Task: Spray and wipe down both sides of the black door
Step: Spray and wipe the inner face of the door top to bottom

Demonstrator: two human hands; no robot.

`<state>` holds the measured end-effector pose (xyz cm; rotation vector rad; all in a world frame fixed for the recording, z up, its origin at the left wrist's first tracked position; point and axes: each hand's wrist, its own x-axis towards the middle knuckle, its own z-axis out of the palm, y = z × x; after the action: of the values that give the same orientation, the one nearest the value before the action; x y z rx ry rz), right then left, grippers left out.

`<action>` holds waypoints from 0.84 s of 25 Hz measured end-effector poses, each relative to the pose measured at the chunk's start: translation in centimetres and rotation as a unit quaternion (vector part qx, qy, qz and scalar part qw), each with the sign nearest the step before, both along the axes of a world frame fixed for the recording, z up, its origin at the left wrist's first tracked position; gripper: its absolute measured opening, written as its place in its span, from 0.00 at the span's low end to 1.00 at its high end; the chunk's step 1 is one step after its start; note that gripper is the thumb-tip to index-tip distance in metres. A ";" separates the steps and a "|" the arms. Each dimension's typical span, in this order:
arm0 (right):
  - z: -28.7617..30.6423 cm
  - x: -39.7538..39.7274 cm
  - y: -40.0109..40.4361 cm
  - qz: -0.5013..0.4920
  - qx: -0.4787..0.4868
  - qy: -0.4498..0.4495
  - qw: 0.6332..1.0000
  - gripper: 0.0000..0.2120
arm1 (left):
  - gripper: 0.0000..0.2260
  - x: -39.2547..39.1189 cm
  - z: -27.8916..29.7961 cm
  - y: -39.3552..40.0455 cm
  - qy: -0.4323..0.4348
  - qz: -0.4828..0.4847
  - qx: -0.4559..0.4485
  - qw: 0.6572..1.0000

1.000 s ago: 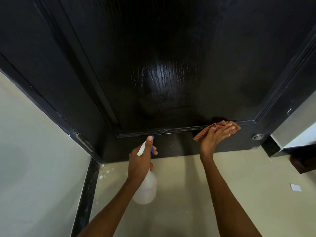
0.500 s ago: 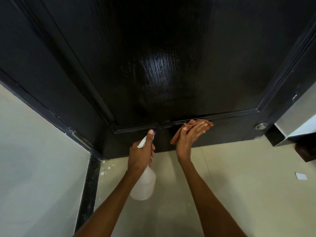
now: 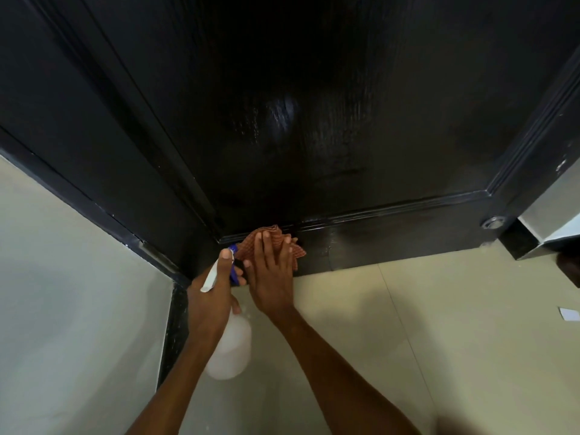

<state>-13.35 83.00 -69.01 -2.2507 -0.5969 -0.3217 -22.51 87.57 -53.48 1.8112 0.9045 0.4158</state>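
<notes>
The black door (image 3: 314, 127) fills the upper view, its panel glossy and wet in the middle. My right hand (image 3: 271, 277) lies flat on an orange checked cloth (image 3: 270, 241), pressing it against the bottom rail at the lower left corner of the panel moulding. My left hand (image 3: 213, 296) grips the neck of a white spray bottle (image 3: 230, 353) with a blue trigger, held just left of the right hand. The bottle's body hangs below my wrist, above the floor.
Beige tiled floor (image 3: 439, 324) lies below the door. A light wall (image 3: 62, 293) with a black skirting stands at left. A round metal door stop (image 3: 493, 221) sits low on the door's right. A white scrap (image 3: 568, 313) lies on the floor at right.
My right hand has slid the cloth leftwards along the bottom rail, from the right part to the left corner beside the bottle. The left hand has stayed nearly in place.
</notes>
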 end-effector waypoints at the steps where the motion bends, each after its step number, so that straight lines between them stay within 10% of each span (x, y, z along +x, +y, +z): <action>1: 0.2 0.4 -0.7 -0.001 -0.006 -0.007 1.000 0.32 | 0.30 0.0 0.1 -0.1 -0.001 0.001 0.002 1.000; 7: 3.4 6.3 -8.8 -0.224 0.141 0.092 0.960 0.33 | 0.27 0.5 1.0 -2.4 -0.031 -0.046 0.003 0.998; 13: 8.7 12.5 -11.9 -0.409 0.446 0.201 0.770 0.29 | 0.28 -0.9 1.1 -1.9 -0.024 -0.043 -0.006 0.999; 21: 9.9 -0.1 6.1 -0.236 0.447 0.289 0.813 0.33 | 0.27 -2.1 3.5 0.6 -0.078 0.064 0.033 0.994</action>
<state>-13.47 89.09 -59.10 -1.3962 0.4075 -0.0935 -24.66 88.16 -49.93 1.7588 0.9100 0.6667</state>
